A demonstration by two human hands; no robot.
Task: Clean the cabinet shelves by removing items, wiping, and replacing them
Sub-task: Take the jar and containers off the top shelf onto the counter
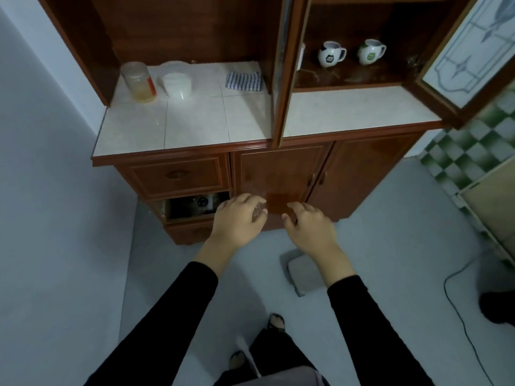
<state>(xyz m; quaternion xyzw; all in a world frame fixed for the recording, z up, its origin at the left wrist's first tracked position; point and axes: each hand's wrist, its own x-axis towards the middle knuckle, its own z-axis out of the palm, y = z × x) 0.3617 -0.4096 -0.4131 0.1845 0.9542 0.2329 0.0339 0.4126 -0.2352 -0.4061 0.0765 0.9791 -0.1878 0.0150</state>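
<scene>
- Before the wooden cabinet [278, 168], low against its lower doors, both hands hung well below the tiled counter [195, 123].
- Left hand [237, 221]: fingers curled round a small patterned glass [257, 212], clear and hard to make out against the door.
- Right hand [309, 227]: fingers loosely bent, just beside the left. A faint amber, see-through patch sat between the hands; whether this hand gripped anything could not be told.
- The shelf [348, 82] in the upper right compartment stood with its doors open. A black-and-white mug [330, 54] and a green-and-white mug [370, 52] sat toward its back, apart from each other. Pale marks in front of them were too dim to identify.
- Judged progress: removal under way, not finished, since both mugs were on the shelf.
- A jar [139, 82] and a white tub [177, 84] stood on the counter's left side; possibly taken out, not certain.
- The checked cloth [243, 80] lay folded at the counter's back, touched by neither hand, so wiping looked not yet in hand.
- Left to do, by this reading: clear the mugs, wipe, put everything back.
- Writing: each mug bore a small badge, one dark, one green, with lettering too small to read. The jar's orange label was also unreadable. No brand was legible.
</scene>
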